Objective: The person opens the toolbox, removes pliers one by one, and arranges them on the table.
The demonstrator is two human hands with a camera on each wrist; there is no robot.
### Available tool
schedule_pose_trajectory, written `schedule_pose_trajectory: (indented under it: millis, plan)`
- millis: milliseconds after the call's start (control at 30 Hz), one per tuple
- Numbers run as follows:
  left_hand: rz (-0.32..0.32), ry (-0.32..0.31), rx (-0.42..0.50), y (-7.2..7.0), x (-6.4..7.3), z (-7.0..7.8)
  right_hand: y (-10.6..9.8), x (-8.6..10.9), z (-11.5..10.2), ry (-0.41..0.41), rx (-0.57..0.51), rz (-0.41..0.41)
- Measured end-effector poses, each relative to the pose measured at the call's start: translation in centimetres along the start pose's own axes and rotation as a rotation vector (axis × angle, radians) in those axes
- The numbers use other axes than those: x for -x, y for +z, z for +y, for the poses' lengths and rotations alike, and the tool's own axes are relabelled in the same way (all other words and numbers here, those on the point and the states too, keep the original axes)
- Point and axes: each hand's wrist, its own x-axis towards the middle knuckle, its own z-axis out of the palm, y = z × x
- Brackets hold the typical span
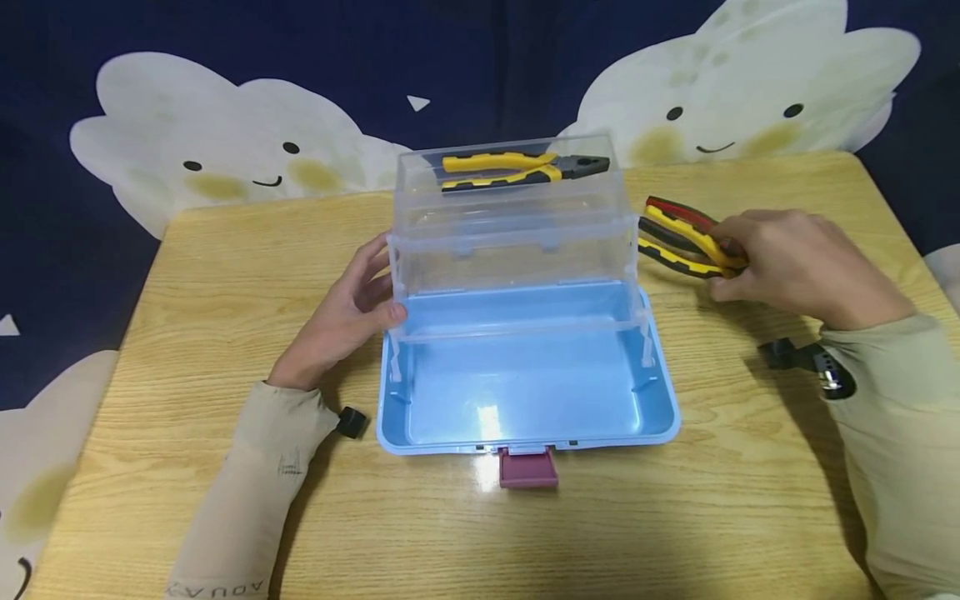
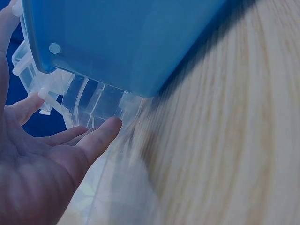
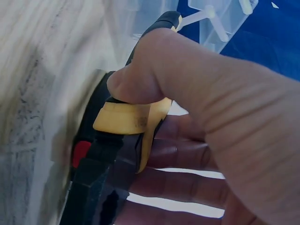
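A light-blue toolbox stands open, with clear plastic trays raised at its back. Pliers with yellow-and-black handles lie in the top tray, jaws pointing right. My left hand is at the box's left side, its thumb on the tray's edge and its fairly straight fingers behind. To the right of the box, my right hand grips a second pair of yellow-and-black pliers near the joint, handles toward the box. A red-and-black handle shows right beside them, partly hidden by the hand.
The toolbox sits on a wood-grain table. A maroon clasp juts out from the box's front edge. Behind the table hangs a dark blue cloth with smiling clouds. Thin clear tray arms stand at the box's sides.
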Motion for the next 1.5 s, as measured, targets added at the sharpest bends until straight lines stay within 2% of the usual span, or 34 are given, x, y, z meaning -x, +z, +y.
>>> schedule_pose_trajectory:
  millis: [367,733,1233,1500]
  plan:
    - [-0.005,0.016,0.021,0.0,0.1,-0.2,1.1,-0.6,-0.2,-0.004,-0.021,-0.096]
    - [-0.001,0.015,-0.002,0.0,0.1,-0.1,1.6,-1.1,-0.1,0.008,-0.006,-0.182]
    - [0.004,0.001,-0.011,-0.2,0.0,-0.1,1.9,-1.2,-0.2,0.014,-0.010,-0.195]
    - [0.000,0.016,0.002,0.0,0.0,-0.3,1.9,-1.0,0.1,0.023,-0.028,-0.191]
